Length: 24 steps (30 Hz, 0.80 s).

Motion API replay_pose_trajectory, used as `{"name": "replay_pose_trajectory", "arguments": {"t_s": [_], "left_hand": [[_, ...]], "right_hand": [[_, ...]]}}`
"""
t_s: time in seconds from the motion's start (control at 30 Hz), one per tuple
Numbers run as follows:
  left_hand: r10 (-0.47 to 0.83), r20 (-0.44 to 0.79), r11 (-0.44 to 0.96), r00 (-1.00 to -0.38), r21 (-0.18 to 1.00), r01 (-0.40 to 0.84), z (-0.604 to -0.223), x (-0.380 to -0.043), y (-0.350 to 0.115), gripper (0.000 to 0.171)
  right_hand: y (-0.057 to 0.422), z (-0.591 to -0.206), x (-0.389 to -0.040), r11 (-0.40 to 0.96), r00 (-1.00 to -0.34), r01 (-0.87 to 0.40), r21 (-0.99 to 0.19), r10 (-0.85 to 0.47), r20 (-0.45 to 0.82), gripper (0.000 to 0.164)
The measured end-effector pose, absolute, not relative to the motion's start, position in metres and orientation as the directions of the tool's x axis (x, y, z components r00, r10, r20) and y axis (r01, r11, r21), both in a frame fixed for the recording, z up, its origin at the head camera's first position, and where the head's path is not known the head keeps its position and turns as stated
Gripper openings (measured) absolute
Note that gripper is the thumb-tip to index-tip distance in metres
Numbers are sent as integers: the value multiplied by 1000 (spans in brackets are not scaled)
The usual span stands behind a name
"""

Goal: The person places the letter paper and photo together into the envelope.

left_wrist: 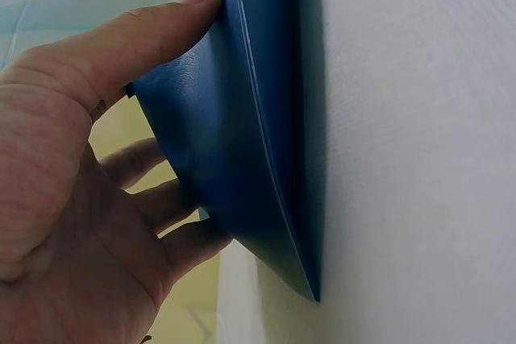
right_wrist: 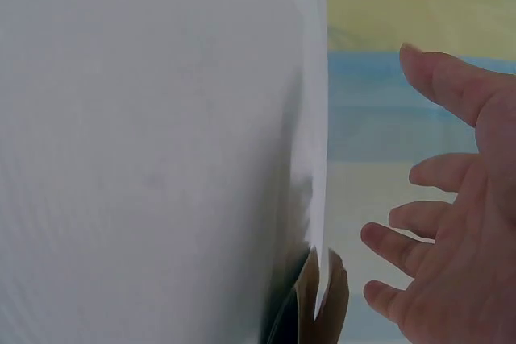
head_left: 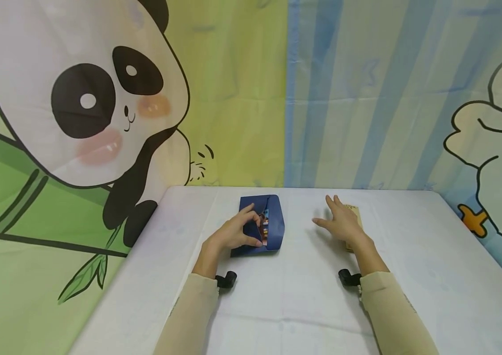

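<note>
A blue envelope (head_left: 274, 222) lies on the table in the head view, its mouth bulged apart with a colourful printed paper (head_left: 266, 224) showing inside. My left hand (head_left: 235, 229) grips the envelope, thumb and fingers spread apart along the mouth. The left wrist view shows the left thumb on the edge of the blue envelope (left_wrist: 218, 142), with the other fingertips partly hidden at its far edge. My right hand (head_left: 340, 222) is raised over a tan paper piece (head_left: 356, 212) with its fingers spread, holding nothing. In the right wrist view the tan paper (right_wrist: 330, 304) has parted edges.
A white cloth covers the table (head_left: 286, 301). Behind it hangs a printed curtain (head_left: 242, 98) with a panda and stripes. Small black wrist cameras (head_left: 229, 280) are strapped at both cuffs.
</note>
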<state>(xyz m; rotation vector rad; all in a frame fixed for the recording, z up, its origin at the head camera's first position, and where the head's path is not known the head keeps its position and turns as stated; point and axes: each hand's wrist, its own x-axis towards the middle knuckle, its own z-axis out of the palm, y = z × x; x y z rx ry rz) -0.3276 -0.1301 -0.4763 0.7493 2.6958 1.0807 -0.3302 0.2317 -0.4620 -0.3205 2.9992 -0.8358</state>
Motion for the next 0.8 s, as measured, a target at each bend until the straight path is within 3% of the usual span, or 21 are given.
{"name": "replay_pose_trajectory", "arguments": {"t_s": [0.8], "left_hand": [[486,38,626,-873,682,378,-475,-326,-129,49]], "right_hand": [[266,-470,-330,766,-993,-57,-641,-113,-46,97]]}}
